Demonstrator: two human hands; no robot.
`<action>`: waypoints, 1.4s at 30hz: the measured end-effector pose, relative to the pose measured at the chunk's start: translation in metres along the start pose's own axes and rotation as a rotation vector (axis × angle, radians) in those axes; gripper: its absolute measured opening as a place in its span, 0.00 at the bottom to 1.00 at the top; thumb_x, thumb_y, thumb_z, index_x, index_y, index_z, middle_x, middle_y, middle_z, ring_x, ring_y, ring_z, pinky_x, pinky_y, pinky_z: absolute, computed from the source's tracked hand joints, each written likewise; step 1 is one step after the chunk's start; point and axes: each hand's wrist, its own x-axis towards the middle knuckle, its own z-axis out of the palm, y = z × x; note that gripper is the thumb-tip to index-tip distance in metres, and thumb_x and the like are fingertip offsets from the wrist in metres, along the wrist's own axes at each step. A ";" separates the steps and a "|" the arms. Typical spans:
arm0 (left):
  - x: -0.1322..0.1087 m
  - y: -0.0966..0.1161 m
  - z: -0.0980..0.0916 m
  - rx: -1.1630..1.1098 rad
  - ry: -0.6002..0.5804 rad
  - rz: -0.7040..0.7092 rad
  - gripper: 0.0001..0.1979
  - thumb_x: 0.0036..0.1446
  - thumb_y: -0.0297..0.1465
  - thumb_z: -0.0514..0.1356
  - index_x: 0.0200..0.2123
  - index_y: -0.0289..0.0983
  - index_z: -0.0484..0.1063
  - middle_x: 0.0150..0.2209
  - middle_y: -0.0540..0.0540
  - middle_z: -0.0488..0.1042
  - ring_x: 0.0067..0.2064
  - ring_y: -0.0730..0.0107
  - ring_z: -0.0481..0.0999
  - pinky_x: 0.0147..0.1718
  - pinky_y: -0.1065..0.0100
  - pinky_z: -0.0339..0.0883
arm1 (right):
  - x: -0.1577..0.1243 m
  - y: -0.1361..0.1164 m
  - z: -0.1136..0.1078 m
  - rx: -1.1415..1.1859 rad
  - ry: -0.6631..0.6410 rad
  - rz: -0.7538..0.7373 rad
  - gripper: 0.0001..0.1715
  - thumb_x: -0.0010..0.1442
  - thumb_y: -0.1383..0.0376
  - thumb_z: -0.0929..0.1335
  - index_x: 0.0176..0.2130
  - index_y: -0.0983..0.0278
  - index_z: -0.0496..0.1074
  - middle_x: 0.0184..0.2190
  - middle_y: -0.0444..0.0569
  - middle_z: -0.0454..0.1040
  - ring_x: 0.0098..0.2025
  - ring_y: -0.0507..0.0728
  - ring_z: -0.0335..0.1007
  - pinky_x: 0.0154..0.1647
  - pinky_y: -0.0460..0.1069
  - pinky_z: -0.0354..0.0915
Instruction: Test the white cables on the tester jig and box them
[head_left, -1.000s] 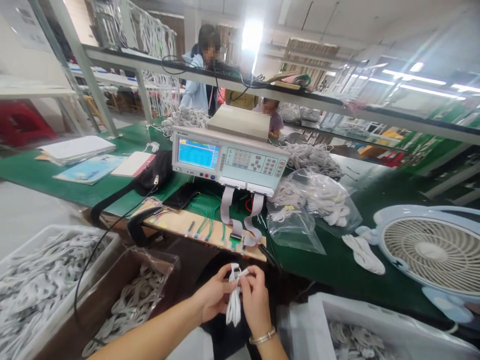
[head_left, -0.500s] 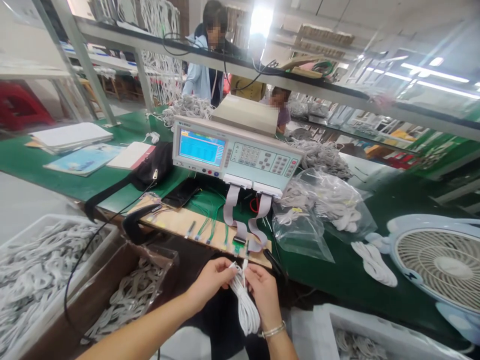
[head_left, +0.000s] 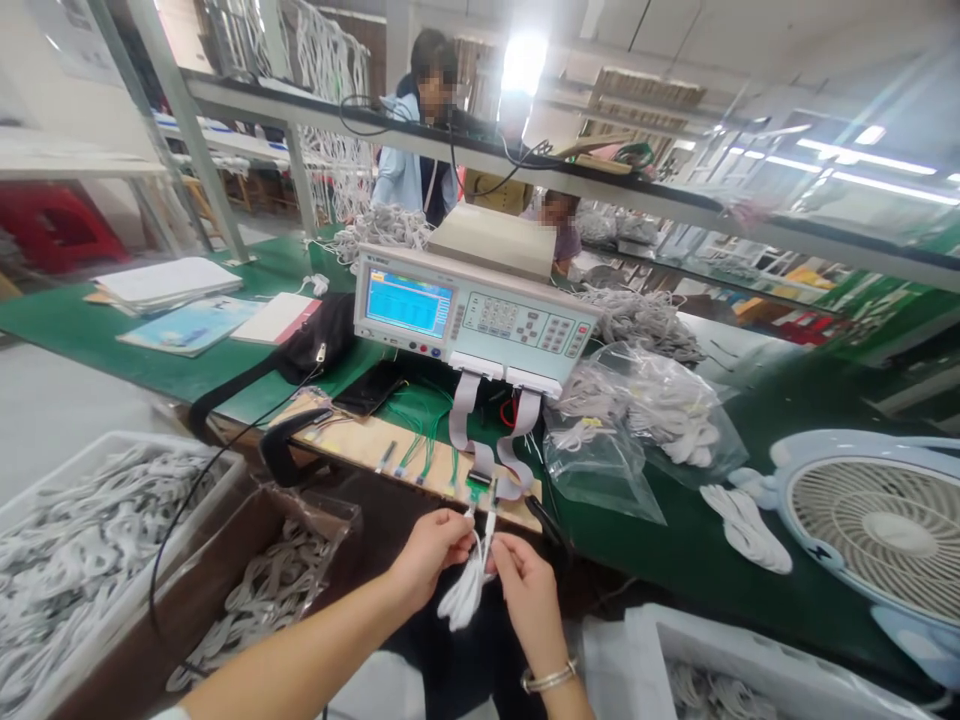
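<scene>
A: Hands?
B: Left hand (head_left: 433, 550) pinches one end of white cable (head_left: 460, 596); right hand (head_left: 526, 578) pinches it near the other.
A: Cable position?
B: Coil between both hands, at 6 o'clock from the instrument (head_left: 517, 328).

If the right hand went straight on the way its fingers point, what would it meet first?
Beyond the white cable it touches, the right hand would probably meet the front edge of the wooden board, though depth is hard to judge here.

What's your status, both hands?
Left hand, right hand at bundled white cable's ends. White plugs at flat tan wooden board's front edge; seating unclear. Black handle beyond right hand.
</scene>
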 end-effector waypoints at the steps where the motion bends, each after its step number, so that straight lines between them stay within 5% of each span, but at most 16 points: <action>1: -0.001 -0.002 0.003 -0.053 0.011 0.012 0.13 0.40 0.36 0.62 0.21 0.33 0.64 0.19 0.51 0.66 0.19 0.83 0.62 0.21 0.77 0.57 | 0.000 0.001 0.001 0.016 0.008 0.011 0.15 0.51 0.57 0.64 0.33 0.66 0.71 0.19 0.45 0.70 0.21 0.51 0.62 0.21 0.43 0.58; 5: 0.000 -0.008 0.007 -0.206 -0.001 0.015 0.11 0.41 0.34 0.62 0.22 0.33 0.64 0.20 0.52 0.65 0.19 0.83 0.61 0.23 0.77 0.58 | 0.000 0.011 0.006 0.164 0.029 0.108 0.16 0.50 0.57 0.65 0.34 0.67 0.69 0.20 0.44 0.69 0.16 0.46 0.54 0.14 0.42 0.51; 10: 0.004 0.004 -0.005 -0.053 -0.075 -0.091 0.14 0.37 0.37 0.64 0.24 0.32 0.68 0.20 0.53 0.65 0.20 0.84 0.60 0.22 0.78 0.54 | 0.006 0.019 0.010 0.376 0.005 0.228 0.17 0.48 0.56 0.66 0.33 0.67 0.68 0.19 0.41 0.65 0.15 0.44 0.52 0.11 0.39 0.46; 15: 0.004 0.020 -0.006 0.058 -0.135 -0.160 0.22 0.38 0.46 0.59 0.29 0.33 0.71 0.22 0.53 0.64 0.20 0.84 0.57 0.20 0.78 0.49 | 0.019 0.014 0.010 0.298 -0.023 0.289 0.19 0.46 0.52 0.66 0.24 0.67 0.67 0.14 0.38 0.60 0.12 0.43 0.49 0.09 0.39 0.44; 19: 0.009 0.021 0.000 0.060 -0.119 -0.133 0.23 0.39 0.48 0.57 0.30 0.32 0.72 0.20 0.53 0.61 0.19 0.84 0.54 0.19 0.77 0.45 | 0.029 0.013 0.013 0.206 -0.001 0.348 0.25 0.41 0.47 0.66 0.27 0.66 0.69 0.09 0.36 0.56 0.09 0.43 0.44 0.07 0.40 0.38; 29: 0.010 0.016 -0.001 0.058 -0.074 -0.055 0.19 0.40 0.44 0.59 0.27 0.32 0.72 0.20 0.52 0.64 0.20 0.82 0.58 0.21 0.77 0.48 | 0.031 0.006 0.018 0.148 -0.033 0.190 0.21 0.49 0.52 0.63 0.28 0.68 0.68 0.10 0.36 0.53 0.12 0.45 0.43 0.10 0.42 0.39; 32: -0.002 0.009 0.003 0.049 -0.004 -0.051 0.18 0.40 0.41 0.60 0.28 0.32 0.73 0.23 0.49 0.70 0.26 0.76 0.66 0.26 0.75 0.56 | 0.016 -0.001 0.023 0.098 -0.043 0.092 0.19 0.52 0.56 0.62 0.20 0.67 0.64 0.10 0.36 0.51 0.13 0.45 0.45 0.12 0.41 0.43; 35: -0.021 -0.004 0.002 0.008 -0.003 -0.134 0.19 0.40 0.38 0.60 0.37 0.35 0.71 0.29 0.47 0.73 0.29 0.72 0.69 0.27 0.72 0.60 | -0.010 0.003 0.036 0.086 0.003 0.160 0.15 0.51 0.60 0.63 0.19 0.67 0.65 0.11 0.37 0.56 0.14 0.45 0.51 0.13 0.41 0.48; 39: -0.029 -0.014 -0.024 0.174 -0.074 -0.306 0.23 0.41 0.40 0.58 0.44 0.41 0.66 0.34 0.49 0.75 0.30 0.67 0.72 0.27 0.69 0.64 | -0.034 0.016 0.043 0.124 -0.115 0.245 0.10 0.46 0.64 0.67 0.33 0.65 0.70 0.16 0.39 0.67 0.17 0.47 0.62 0.16 0.41 0.58; 42: -0.021 -0.015 -0.066 0.659 -0.050 -0.293 0.21 0.36 0.44 0.60 0.37 0.45 0.70 0.40 0.54 0.73 0.41 0.61 0.70 0.36 0.67 0.65 | -0.046 0.019 -0.003 0.117 -0.258 0.196 0.18 0.48 0.63 0.66 0.42 0.62 0.67 0.26 0.42 0.72 0.26 0.49 0.68 0.26 0.42 0.64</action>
